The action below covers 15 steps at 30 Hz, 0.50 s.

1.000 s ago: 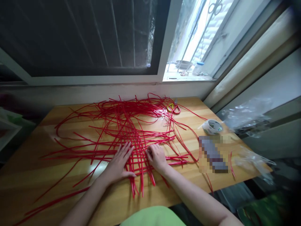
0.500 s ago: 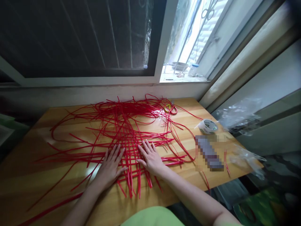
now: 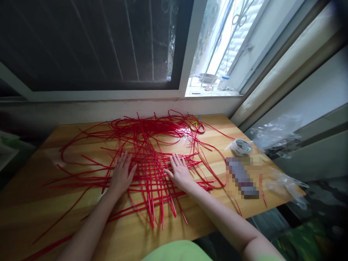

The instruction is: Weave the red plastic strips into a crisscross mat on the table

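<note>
Red strips cross one another in an open woven lattice (image 3: 152, 168) at the middle of the wooden table, their loose ends fanning out on every side. My left hand (image 3: 121, 174) lies flat with fingers outstretched on the strips at the lattice's left side. On the right side, my right hand (image 3: 179, 172) rests palm down, fingers spread and pointing away from me, over the strips there. Neither hand grips a strip. Beyond the lattice, a tangled heap of red strips (image 3: 152, 127) spreads along the table's back edge.
Scissors (image 3: 198, 127) with yellow and red handles lie at the heap's right end. A tape roll (image 3: 240, 147) sits near the table's right edge, with a blurred-out object (image 3: 243, 177) in front of it. Clear plastic bags (image 3: 285, 185) hang over that edge. A window (image 3: 108, 47) stands behind.
Both hands have moved away from me along the lattice and farther apart, left hand leftward, right hand slightly rightward. More of the near crossings show now.
</note>
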Motion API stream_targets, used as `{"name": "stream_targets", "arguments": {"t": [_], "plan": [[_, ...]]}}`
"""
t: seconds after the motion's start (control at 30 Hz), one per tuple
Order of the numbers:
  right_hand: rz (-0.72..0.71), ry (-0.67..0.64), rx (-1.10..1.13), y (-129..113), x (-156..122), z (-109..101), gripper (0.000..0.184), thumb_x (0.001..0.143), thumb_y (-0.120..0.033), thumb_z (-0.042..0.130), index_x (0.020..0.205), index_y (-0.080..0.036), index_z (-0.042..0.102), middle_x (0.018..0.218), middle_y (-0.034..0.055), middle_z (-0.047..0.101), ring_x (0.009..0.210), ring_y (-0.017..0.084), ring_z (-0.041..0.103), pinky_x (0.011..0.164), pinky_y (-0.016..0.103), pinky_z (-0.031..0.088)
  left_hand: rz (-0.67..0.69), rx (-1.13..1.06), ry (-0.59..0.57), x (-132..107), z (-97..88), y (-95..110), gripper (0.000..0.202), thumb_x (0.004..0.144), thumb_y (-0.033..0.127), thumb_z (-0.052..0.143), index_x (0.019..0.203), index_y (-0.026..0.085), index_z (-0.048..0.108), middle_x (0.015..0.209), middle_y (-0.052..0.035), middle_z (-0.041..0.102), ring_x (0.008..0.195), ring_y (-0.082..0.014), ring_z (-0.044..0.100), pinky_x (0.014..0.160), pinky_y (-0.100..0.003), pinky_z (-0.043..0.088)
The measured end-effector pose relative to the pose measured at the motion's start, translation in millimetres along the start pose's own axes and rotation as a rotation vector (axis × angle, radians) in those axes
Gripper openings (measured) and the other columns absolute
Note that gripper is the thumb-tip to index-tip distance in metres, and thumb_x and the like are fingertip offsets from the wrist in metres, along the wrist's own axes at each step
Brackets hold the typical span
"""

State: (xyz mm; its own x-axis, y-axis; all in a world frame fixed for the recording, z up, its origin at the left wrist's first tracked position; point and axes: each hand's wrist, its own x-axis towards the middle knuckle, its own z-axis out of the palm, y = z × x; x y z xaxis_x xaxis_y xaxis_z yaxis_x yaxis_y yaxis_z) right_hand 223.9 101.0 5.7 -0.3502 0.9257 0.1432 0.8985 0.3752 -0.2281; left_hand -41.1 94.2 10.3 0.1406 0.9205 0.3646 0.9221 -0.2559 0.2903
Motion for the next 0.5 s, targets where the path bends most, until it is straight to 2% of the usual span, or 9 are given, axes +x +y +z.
{"name": "stream_targets", "arguments": {"t": [0.17,0.27,0.37,0.5], "plan": [[0.018,-0.020,-0.018,3,14,13,0.071,0.087,-0.057,0.025,0.135,-0.005,0.030,0.141,0.0157,0.027,0.133,0.027,0.017,0.107,0.046,0.014,0.035,0.072,0.002,41,17.4,-2,0.054,0.087,0.045,0.030,0.130,0.012,0.035,0.141,-0.0165,0.029,0.132,-0.0274,0.021,0.106,-0.051,0.019],[0.023,-0.008,-0.033,4,17,19,0.072,0.087,-0.058,0.023,0.136,-0.006,0.028,0.142,0.0143,0.025,0.133,0.027,0.016,0.108,0.046,0.011,-0.038,0.130,0.000,58,24.4,-10,0.060,0.086,0.047,0.029,0.131,0.007,0.034,0.138,-0.0196,0.032,0.130,-0.0294,0.025,0.105,-0.052,0.018],[0.039,0.014,-0.044,7,17,21,0.072,0.087,-0.059,0.020,0.137,-0.008,0.026,0.143,0.0130,0.023,0.134,0.026,0.014,0.108,0.045,0.009,-0.108,0.182,-0.043,60,28.8,-19,0.063,0.086,0.048,0.028,0.131,0.004,0.032,0.136,-0.0215,0.035,0.128,-0.0302,0.030,0.105,-0.052,0.018],[0.063,0.001,-0.055,9,22,18,0.073,0.087,-0.060,0.018,0.137,-0.008,0.028,0.143,0.0137,0.023,0.134,0.026,0.014,0.108,0.043,0.009,-0.104,0.152,-0.081,44,27.5,-25,0.061,0.088,0.046,0.024,0.133,0.004,0.029,0.136,-0.0195,0.036,0.126,-0.0278,0.033,0.105,-0.049,0.021]]}}
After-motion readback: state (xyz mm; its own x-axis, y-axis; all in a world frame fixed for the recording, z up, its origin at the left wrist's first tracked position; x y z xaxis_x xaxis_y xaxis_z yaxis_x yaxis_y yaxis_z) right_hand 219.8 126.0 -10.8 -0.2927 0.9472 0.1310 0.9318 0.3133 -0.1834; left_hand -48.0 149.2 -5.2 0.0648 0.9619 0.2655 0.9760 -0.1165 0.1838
